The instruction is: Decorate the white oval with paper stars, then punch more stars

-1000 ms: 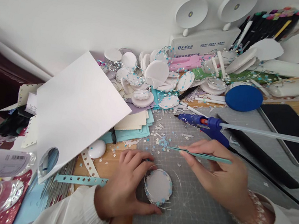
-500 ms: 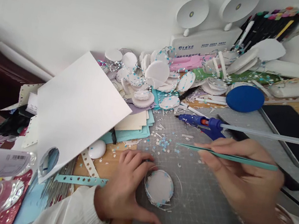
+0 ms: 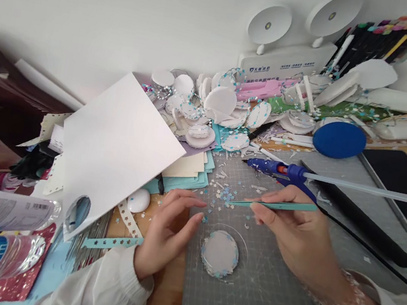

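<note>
The left hand [image 3: 162, 239] has moved away from the round white disc with small blue and white pieces along its edge [image 3: 220, 254], so this disc now lies untouched on the grey gridded cutting mat [image 3: 260, 302]. Its thumb and fingers are apart, nothing seen between them. The right hand [image 3: 296, 236] is clamped on the thin teal tweezers [image 3: 282, 206], whose tip has returned leftward to the tiny light-blue cut-outs [image 3: 226, 194]; whether it grips one, I cannot tell.
</note>
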A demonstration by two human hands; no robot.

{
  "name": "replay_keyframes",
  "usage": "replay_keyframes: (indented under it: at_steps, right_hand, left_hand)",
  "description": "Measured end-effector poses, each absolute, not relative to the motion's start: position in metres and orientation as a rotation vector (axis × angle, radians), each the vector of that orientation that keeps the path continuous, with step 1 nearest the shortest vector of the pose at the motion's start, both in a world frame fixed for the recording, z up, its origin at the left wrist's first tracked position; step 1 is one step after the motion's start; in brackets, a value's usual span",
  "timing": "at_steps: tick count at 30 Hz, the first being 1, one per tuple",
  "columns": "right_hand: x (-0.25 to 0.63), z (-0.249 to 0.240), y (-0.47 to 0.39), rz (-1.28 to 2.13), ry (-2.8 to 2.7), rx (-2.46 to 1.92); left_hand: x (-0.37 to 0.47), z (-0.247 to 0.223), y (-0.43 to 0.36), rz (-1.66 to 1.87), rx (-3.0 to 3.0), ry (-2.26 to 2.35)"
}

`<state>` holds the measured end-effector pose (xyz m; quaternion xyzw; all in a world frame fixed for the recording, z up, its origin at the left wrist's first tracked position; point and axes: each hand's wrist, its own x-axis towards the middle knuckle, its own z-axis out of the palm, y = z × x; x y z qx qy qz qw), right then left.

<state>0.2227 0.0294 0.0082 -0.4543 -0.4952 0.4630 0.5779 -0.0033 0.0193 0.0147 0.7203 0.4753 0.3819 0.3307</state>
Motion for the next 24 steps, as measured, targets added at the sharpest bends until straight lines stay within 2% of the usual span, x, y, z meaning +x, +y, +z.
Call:
replay_keyframes:
  at_steps: [13,20,24]
  right_hand:
    - [0.226,0.019,0.024,1.074,-1.190,-1.077]
    - [0.226,0.016,0.022,1.049,-1.206,-0.920]
    - [0.226,0.016,0.021,1.011,-1.254,-0.872]
  left_hand:
    - [0.004,0.050,0.018,0.910,1.888,1.277]
    - [0.026,0.052,0.031,0.702,1.518,1.275]
    - [0.031,0.054,0.034,0.741,1.318,1.263]
